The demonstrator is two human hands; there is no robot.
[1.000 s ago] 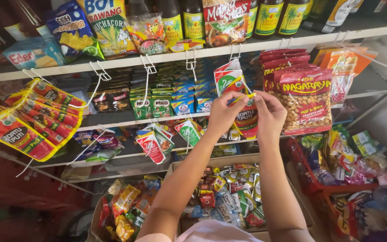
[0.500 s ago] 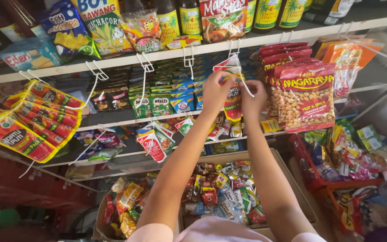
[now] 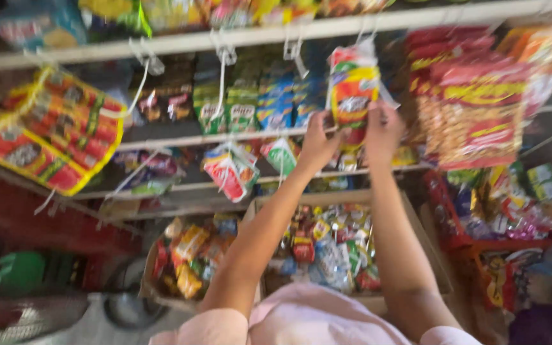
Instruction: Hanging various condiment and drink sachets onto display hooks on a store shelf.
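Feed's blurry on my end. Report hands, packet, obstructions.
Left hand and right hand both grip the red-and-yellow snack packet, raised under the white hanging clips. Peanut bags hang close on the right.

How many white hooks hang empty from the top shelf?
3: one hook on the left, one hook in the middle, one hook beside the packet. Blur may hide others.
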